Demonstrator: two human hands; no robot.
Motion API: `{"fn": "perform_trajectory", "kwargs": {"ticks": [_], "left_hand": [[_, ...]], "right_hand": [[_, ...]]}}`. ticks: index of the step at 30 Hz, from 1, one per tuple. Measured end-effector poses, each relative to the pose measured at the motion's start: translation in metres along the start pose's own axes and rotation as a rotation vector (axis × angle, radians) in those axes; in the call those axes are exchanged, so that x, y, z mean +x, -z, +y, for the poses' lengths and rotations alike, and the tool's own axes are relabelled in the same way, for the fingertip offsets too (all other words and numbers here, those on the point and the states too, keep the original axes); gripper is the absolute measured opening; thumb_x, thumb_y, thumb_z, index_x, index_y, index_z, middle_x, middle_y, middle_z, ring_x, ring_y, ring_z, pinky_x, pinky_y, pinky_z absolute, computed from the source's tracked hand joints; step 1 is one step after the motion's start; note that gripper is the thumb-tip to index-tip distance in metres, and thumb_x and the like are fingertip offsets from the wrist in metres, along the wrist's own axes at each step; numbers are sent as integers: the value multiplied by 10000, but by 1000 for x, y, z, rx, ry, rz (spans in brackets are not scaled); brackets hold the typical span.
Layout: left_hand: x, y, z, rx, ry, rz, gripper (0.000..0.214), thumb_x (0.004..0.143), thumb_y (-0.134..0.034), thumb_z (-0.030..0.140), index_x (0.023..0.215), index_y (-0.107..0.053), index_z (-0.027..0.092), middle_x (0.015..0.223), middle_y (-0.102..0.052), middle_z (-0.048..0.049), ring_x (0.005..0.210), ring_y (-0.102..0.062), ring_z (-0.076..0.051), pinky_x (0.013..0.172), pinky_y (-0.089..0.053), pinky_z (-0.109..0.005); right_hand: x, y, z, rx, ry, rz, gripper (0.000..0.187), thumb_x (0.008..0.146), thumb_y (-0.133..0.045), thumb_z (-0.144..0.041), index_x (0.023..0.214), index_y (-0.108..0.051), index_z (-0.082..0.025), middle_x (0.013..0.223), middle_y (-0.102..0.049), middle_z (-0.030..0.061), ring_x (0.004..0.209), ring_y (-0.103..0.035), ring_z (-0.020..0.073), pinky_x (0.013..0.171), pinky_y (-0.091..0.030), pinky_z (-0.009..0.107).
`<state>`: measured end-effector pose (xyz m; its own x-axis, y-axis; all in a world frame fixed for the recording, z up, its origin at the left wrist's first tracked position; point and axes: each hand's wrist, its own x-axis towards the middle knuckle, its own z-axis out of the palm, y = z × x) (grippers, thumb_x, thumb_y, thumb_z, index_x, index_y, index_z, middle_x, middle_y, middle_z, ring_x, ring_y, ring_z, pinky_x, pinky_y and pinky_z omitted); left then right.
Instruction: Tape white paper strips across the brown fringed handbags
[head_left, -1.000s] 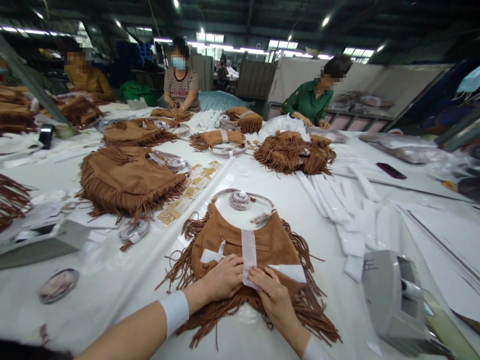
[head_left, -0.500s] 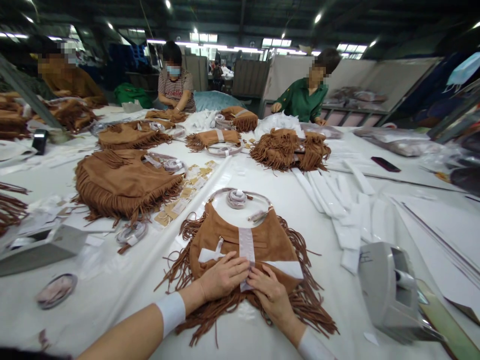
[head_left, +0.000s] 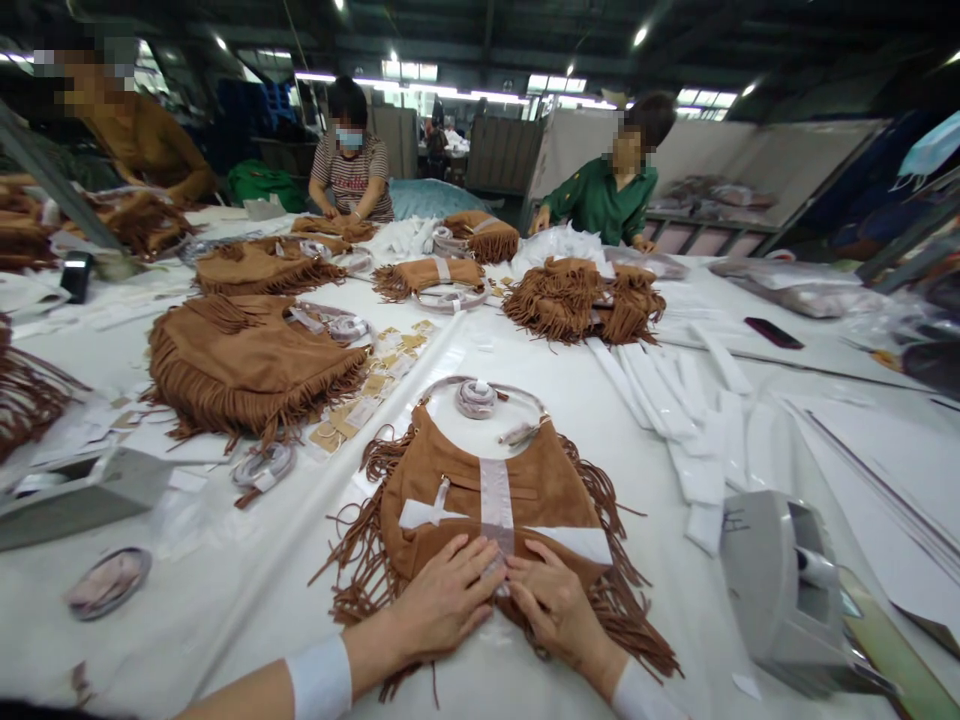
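A brown suede-like handbag (head_left: 431, 455) with long fringe lies flat on the white table in front of me. A pale translucent strip (head_left: 495, 495) runs down over its middle. My left hand (head_left: 442, 600) rests on the lower edge of the bag, fingers stretched flat at the strip's end. Beside it, my right hand (head_left: 555, 605) presses on the bag with fingers apart, its fingertips touching the strip. White pieces (head_left: 577, 545) lie across the bag's front on both sides. Above the bag, a wrapped coiled strap (head_left: 476, 398) sits inside the handle loop. The bag's bottom centre is hidden under my hands.
Grey tape dispensers (head_left: 772, 590) stand right and left. White strips (head_left: 705, 450) lie at right. Another fringed bag (head_left: 247, 360), a coiled strap (head_left: 262, 465) and paper tags (head_left: 345, 420) are at left. A phone (head_left: 772, 332) lies back right. Several people work across the table.
Both my hands have slid slightly down toward the bag's bottom edge, baring more of the strip. A co-worker at far left has leaned, and fringe at the left edge has shifted.
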<state>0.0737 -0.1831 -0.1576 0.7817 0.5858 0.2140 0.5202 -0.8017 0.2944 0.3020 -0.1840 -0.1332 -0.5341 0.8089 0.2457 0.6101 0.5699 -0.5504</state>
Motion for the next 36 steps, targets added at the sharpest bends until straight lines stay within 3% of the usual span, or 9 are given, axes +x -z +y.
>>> {"fn": "perform_trajectory", "kwargs": {"ticks": [2, 4, 7, 12, 17, 24, 28, 32, 36], "left_hand": [[-1, -5, 0, 28, -4, 20, 495, 958, -422, 320, 1427, -336, 185, 1480, -382, -112, 1375, -328, -259, 1114, -305, -453], [-1, -6, 0, 41, -11, 30, 487, 957, -423, 307, 1424, -344, 193, 1478, -386, -111, 1369, -339, -258, 1110, -308, -449], [-1, -3, -1, 55, -13, 38, 480, 955, -422, 293, 1421, -353, 203, 1482, -380, -117, 1361, -352, -255, 1103, -315, -445], [0, 0, -1, 81, -20, 34, 467, 958, -412, 295, 1411, -364, 189, 1482, -381, -110, 1362, -348, -257, 1102, -318, -437], [2, 1, -5, 52, -18, 15, 458, 961, -403, 302, 1401, -375, 180, 1484, -377, -108, 1367, -338, -250, 1105, -312, -429], [4, 1, -8, 8, -13, -37, 452, 953, -378, 279, 1389, -395, 160, 1482, -374, -120, 1383, -306, -271, 1118, -270, -450], [3, -2, -7, 16, -18, -38, 466, 939, -389, 268, 1394, -388, 169, 1484, -372, -116, 1383, -300, -275, 1114, -268, -462], [2, 0, -5, 4, -14, -32, 511, 919, -413, 260, 1421, -347, 184, 1485, -364, -124, 1383, -300, -274, 1120, -256, -476], [2, 4, -4, -32, -30, -87, 572, 875, -441, 215, 1433, -319, 170, 1499, -332, -142, 1397, -270, -283, 1137, -227, -489]], "right_hand": [[25, 7, 1, 47, -219, 142, 354, 970, -367, -305, 847, -686, -213, 698, -707, 41, 690, -680, 185, 827, -537, 365], [62, 12, 7, 61, -397, 295, 361, 980, -329, -361, 1038, -643, -193, 796, -719, 62, 740, -678, 193, 754, -536, 315], [123, 9, 23, -86, -409, 336, 457, 989, -230, -345, 1335, -434, -127, 1017, -703, 121, 922, -665, 207, 829, -516, 331], [172, -25, 48, -220, -337, 232, 475, 957, -282, -288, 1386, -377, -108, 1365, -497, 205, 1281, -440, 296, 1039, -348, 517], [165, -51, 60, -446, -297, 112, 473, 960, -331, -308, 1400, -376, -142, 1465, -374, 203, 1391, -248, 337, 1093, -108, 631], [172, -49, 63, -536, -296, 47, 498, 976, -280, -316, 1442, -312, -141, 1498, -327, 182, 1411, -201, 310, 1107, -90, 599], [169, -35, 47, -502, -294, 10, 498, 978, -288, -317, 1439, -306, -130, 1509, -308, 175, 1412, -206, 301, 1097, -105, 629], [120, -8, 19, -454, -103, -51, 489, 985, -302, -310, 1460, -271, -199, 1532, -276, 128, 1416, -205, 275, 1111, -120, 613], [40, 12, -1, -374, 85, -176, 496, 944, -455, -303, 1418, -357, -192, 1441, -432, 152, 1344, -359, 276, 1091, -265, 561]]}}
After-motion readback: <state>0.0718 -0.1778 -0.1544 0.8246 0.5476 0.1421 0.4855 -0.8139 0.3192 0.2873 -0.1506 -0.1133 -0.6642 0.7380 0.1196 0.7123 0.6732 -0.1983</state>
